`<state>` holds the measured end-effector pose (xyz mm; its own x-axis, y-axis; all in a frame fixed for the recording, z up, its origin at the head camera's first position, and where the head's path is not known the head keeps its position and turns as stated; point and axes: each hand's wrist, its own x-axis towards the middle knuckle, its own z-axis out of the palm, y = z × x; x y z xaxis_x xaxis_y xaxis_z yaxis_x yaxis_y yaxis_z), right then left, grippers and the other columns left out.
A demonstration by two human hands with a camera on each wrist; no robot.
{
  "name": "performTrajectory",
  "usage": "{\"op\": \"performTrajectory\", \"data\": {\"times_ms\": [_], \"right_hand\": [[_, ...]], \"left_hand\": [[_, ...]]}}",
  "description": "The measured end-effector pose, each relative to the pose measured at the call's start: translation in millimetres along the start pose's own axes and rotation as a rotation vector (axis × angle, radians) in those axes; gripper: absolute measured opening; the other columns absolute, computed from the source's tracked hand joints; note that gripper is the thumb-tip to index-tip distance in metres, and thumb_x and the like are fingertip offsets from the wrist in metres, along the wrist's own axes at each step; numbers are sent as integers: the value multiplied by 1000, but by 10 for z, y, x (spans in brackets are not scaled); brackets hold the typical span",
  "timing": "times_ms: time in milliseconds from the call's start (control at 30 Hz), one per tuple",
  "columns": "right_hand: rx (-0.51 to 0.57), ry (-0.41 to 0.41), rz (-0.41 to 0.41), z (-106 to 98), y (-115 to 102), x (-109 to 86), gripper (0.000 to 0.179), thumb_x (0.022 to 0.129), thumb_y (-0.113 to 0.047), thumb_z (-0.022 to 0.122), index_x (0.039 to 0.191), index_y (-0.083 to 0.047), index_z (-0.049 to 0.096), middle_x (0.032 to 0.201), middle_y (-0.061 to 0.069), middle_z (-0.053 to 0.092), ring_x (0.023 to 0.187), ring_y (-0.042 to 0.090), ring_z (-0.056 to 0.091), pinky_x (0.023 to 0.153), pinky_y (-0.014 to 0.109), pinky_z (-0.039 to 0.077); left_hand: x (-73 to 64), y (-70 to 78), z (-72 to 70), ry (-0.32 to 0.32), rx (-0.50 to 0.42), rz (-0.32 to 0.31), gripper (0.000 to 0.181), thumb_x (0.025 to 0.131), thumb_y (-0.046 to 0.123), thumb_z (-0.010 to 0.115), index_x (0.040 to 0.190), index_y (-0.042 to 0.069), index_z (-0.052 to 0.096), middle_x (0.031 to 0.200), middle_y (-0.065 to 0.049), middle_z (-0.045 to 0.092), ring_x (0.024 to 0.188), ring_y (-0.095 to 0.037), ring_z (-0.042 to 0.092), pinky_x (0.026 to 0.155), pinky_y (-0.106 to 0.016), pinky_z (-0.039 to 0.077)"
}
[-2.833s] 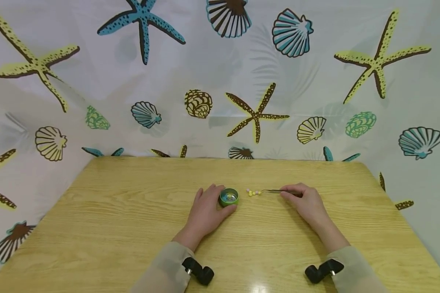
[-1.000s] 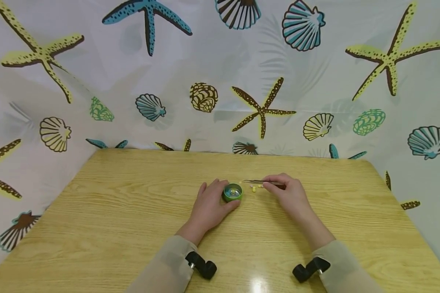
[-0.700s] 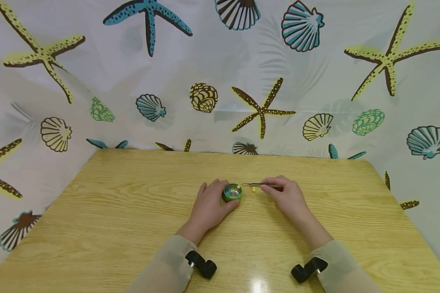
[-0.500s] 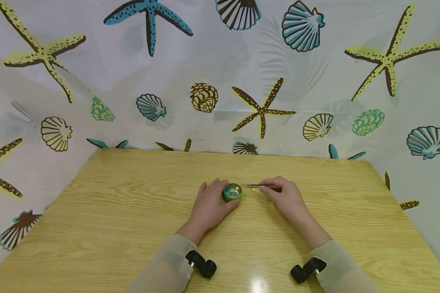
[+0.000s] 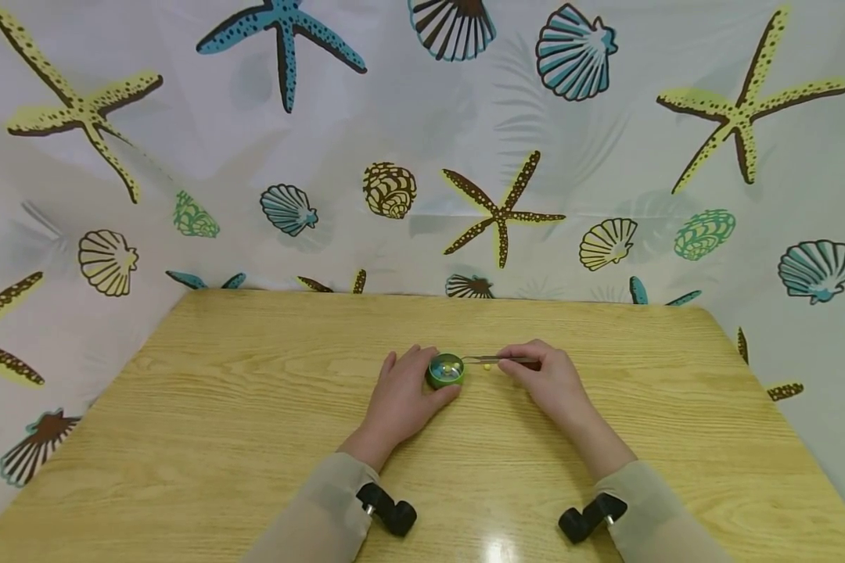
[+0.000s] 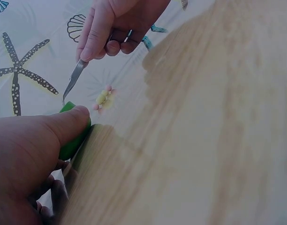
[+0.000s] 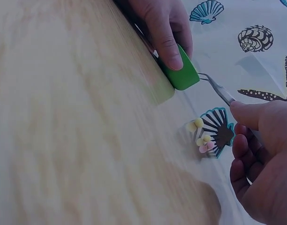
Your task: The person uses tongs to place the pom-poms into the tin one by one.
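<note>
My left hand (image 5: 404,395) grips a small round green container (image 5: 447,382) on the table, thumb at its near side and fingers behind. Small beads, some yellow, lie inside it around a shiny spot. My right hand (image 5: 548,374) pinches metal tweezers (image 5: 489,360) between thumb and fingers. Their bent tips point left, right at the container's rim; in the right wrist view the tips stand slightly apart with nothing between them. Several yellow and pink beads (image 7: 205,138) lie on the table beside the container, mostly hidden by the tweezers and right hand in the head view.
A light wood-grain table (image 5: 253,438) stretches out under both hands. Behind it and at both sides hangs a white cloth (image 5: 366,94) printed with starfish and shells. Each sleeve carries a black wrist mount (image 5: 387,508).
My right hand has moved left with the tweezers from the bead cluster to the container. A yellow bead held in the tips was let go into it. My left hand keeps its grip.
</note>
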<state>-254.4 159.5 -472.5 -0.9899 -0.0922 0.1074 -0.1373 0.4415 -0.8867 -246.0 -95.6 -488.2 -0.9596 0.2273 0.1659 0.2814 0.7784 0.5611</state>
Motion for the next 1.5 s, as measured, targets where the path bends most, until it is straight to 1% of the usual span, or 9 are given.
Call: {"op": "performTrajectory", "data": {"times_ms": [300, 567, 733, 933, 1100, 1200, 1333, 1500], "right_hand": [[-27, -4, -7, -69, 31, 6, 18, 106, -22, 79, 121, -14, 86, 118, 4, 75, 104, 21, 68, 88, 35, 56], [-35, -11, -9, -122, 30, 11, 18, 106, -22, 79, 121, -13, 85, 118, 4, 75, 103, 22, 68, 85, 35, 56], [4, 0, 21, -153, 44, 10, 24, 108, -25, 77, 126, -11, 83, 126, 7, 74, 109, 24, 69, 87, 32, 57], [29, 60, 69, -212, 89, 41, 27, 108, -25, 77, 129, -9, 82, 130, 10, 74, 113, 24, 70, 87, 26, 57], [17, 97, 98, -277, 130, 69, 28, 108, -26, 77, 129, -9, 82, 134, 11, 74, 115, 25, 68, 89, 30, 56], [16, 109, 112, -319, 158, 77, 28, 107, -26, 78, 130, -9, 82, 135, 12, 74, 115, 25, 68, 89, 30, 55], [7, 112, 141, -381, 194, 86, 30, 107, -29, 78, 131, -10, 82, 134, 11, 75, 117, 24, 67, 92, 30, 54], [-14, 93, 161, -449, 246, 91, 32, 108, -29, 76, 134, -10, 80, 138, 12, 73, 121, 27, 65, 97, 36, 53]], "left_hand": [[2, -4, 11, -2, 3, -4, 68, 102, 43, 82, 153, 4, 60, 158, -17, 60, 159, -38, 41, 135, -59, 13], [9, -3, 8, 2, 12, 2, 69, 102, 44, 82, 153, 3, 60, 157, -17, 61, 159, -38, 41, 135, -59, 13], [11, -6, 10, 2, 8, 4, 70, 102, 44, 82, 153, 3, 60, 157, -17, 60, 159, -38, 41, 135, -59, 13], [1, -18, 15, 10, 6, 14, 68, 102, 43, 83, 152, 3, 60, 156, -18, 61, 158, -39, 43, 135, -60, 15], [-2, -9, 12, 16, 6, 16, 68, 102, 43, 83, 152, 3, 60, 156, -18, 61, 158, -38, 43, 135, -60, 16], [-2, -5, 9, 18, 5, 15, 68, 101, 42, 83, 152, 2, 61, 156, -18, 61, 158, -38, 43, 135, -60, 16], [-3, -5, 8, 17, 5, 14, 69, 101, 42, 83, 152, 2, 61, 156, -18, 61, 158, -38, 43, 135, -60, 16], [-6, -3, 4, 18, 2, 16, 68, 101, 42, 83, 152, 2, 61, 156, -18, 62, 158, -39, 43, 135, -60, 15]]}}
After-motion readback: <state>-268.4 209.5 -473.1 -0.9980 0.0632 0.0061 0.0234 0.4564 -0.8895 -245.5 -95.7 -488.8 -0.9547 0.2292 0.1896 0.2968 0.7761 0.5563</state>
